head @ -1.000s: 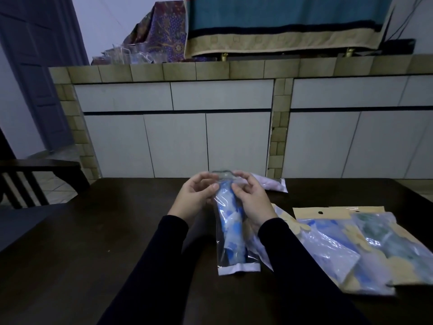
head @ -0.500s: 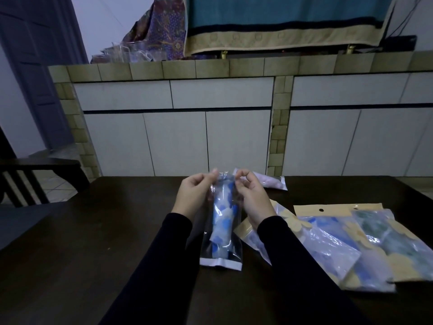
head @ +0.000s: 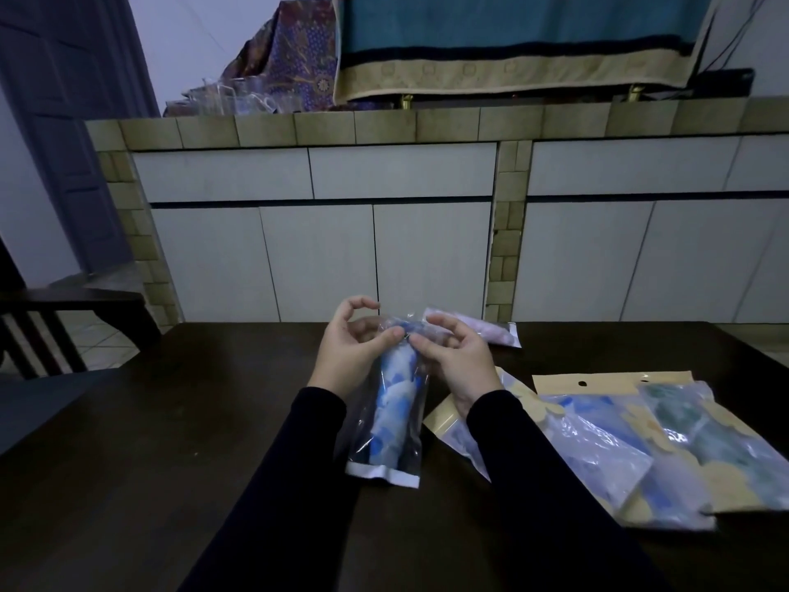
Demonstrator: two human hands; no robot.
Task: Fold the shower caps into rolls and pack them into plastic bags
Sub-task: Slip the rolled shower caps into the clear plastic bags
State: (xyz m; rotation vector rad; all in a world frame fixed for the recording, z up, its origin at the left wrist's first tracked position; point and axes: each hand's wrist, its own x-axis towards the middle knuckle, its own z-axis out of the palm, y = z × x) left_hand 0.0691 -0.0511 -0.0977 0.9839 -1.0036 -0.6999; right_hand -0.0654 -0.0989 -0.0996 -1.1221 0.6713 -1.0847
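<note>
A rolled blue-and-white shower cap [head: 395, 414] sits inside a narrow clear plastic bag [head: 382, 471] with a white bottom strip. The bag hangs tilted above the dark table [head: 170, 442], its lower end toward me. My left hand [head: 352, 346] pinches the bag's top edge from the left. On the right side my right hand [head: 454, 358] pinches the same top edge. A packed pale pink roll in its bag [head: 478, 331] lies at the table's far edge behind my right hand.
Several flat packets of shower caps with tan header cards [head: 632, 442] lie spread on the table to the right. A dark chair [head: 64, 326] stands at the left. A tiled counter with white cabinet doors [head: 384, 232] runs behind the table.
The bag has been lifted off the table and its lower end has swung left. Both hands have risen a little and shifted their grip at the bag's mouth.
</note>
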